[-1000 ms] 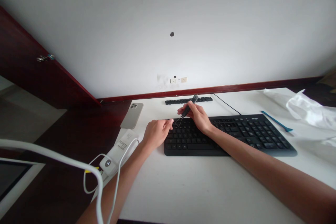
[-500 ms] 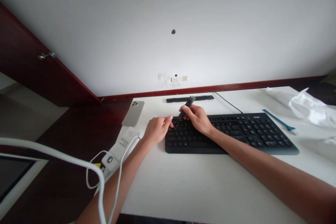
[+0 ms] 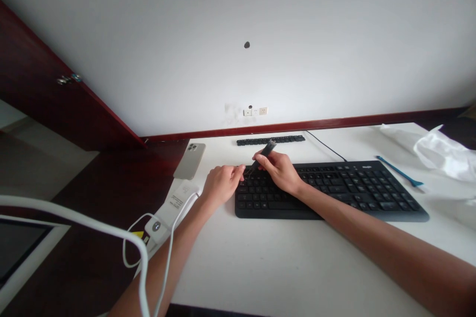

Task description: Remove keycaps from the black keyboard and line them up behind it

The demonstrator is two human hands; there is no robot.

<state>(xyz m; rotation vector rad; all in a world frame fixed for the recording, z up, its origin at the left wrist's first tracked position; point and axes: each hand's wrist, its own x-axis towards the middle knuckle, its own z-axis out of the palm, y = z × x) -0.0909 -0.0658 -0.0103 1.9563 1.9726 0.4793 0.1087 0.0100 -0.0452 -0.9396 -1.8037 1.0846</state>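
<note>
A black keyboard (image 3: 334, 189) lies on the white table. My right hand (image 3: 281, 171) is closed round the black handle of a wire keycap puller (image 3: 265, 153), tilted over the keyboard's upper left keys. Thin wire prongs point down and left from the handle towards my left fingertips. My left hand (image 3: 224, 183) rests at the keyboard's left edge, thumb and forefinger pressed together by the wire ends. Whatever those fingers may pinch is too small to make out. Behind the keyboard lies a row of loose black keycaps (image 3: 270, 140).
At the table's left edge lie a phone (image 3: 189, 161) and a white power strip (image 3: 178, 203) with white cables. A blue brush (image 3: 399, 171) and a crumpled white bag (image 3: 442, 151) are on the right. The keyboard cable (image 3: 327, 145) runs back towards the wall.
The puller leans over slightly more, and its wire ends sit a little higher, close to my left fingertips. My hands have hardly moved; the view has shifted slightly.
</note>
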